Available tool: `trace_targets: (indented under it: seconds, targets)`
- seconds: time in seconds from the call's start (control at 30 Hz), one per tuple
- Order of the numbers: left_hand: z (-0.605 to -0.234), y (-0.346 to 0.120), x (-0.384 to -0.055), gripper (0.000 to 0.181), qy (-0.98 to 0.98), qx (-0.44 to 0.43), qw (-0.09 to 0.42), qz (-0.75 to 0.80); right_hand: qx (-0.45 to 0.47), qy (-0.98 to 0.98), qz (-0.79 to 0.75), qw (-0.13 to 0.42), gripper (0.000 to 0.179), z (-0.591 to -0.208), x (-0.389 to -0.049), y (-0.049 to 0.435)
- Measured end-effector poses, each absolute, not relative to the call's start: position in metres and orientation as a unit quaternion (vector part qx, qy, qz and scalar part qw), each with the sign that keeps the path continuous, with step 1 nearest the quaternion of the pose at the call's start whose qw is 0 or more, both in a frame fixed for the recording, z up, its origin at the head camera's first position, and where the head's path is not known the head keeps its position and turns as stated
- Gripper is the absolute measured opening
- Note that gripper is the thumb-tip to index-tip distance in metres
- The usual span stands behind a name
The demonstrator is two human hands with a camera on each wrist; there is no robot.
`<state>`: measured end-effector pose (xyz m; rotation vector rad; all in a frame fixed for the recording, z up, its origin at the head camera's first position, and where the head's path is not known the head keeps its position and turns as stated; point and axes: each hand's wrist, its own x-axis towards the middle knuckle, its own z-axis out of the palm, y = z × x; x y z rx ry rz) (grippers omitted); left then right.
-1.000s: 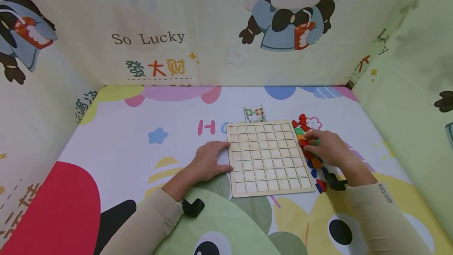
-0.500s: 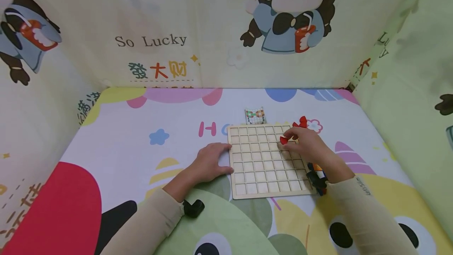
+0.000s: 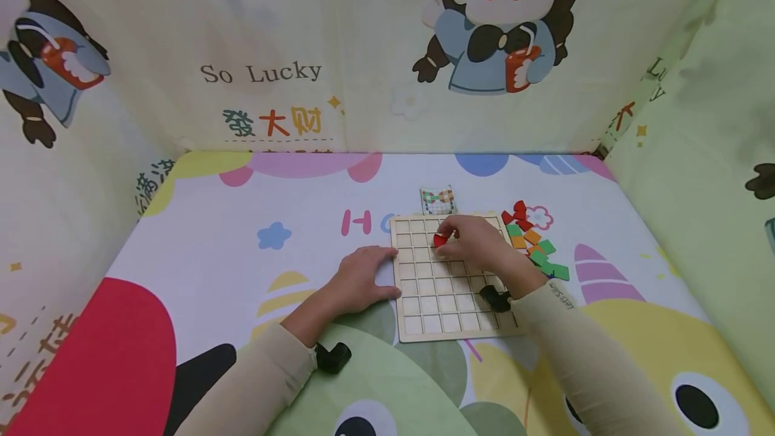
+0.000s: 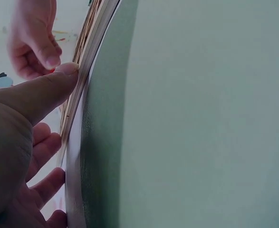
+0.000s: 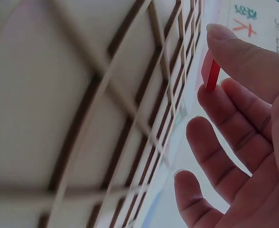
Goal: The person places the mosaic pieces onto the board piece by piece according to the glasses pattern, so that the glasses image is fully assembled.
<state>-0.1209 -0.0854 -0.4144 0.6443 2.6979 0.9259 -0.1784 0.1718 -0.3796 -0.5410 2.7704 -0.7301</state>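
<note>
My right hand [image 3: 478, 244] pinches a small red tile [image 3: 439, 240] between thumb and index finger, over the upper middle of a wooden grid board [image 3: 396, 315]. In the right wrist view the red tile [image 5: 210, 71] stands on edge between the fingertips, apart from the grid; the other fingers are loosely spread. My left hand [image 3: 362, 278] rests against the board's left edge with thumb and fingers extended. From the left wrist, its thumb [image 4: 49, 90] touches the board's side. The squares of the board that show hold no tiles.
Loose red, orange and green tiles [image 3: 547, 246] lie in a strip along the board's right side, partly hidden by the right arm. Behind the board lies a small pattern card [image 3: 438, 200]. Printed cloth covers the table and walls.
My right hand has moved left from the tile pile to above the board, carrying a red tile. More of the pile shows now. My left hand stays at the board's edge.
</note>
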Motion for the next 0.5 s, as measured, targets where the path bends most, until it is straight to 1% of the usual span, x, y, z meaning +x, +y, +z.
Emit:
trace_targets:
  seconds: [0.2, 0.5]
  targets:
    - [-0.416, -0.085, -0.122, 0.07, 0.918, 0.218, 0.109, 0.314, -0.172, 0.949, -0.234, 0.124, 0.035, -0.383, -0.181, 0.154]
    - [-0.417, -0.086, -0.122, 0.07, 0.918, 0.219, 0.105, 0.313, -0.17, 0.952, -0.215, 0.14, 0.044, -0.385, -0.18, 0.144]
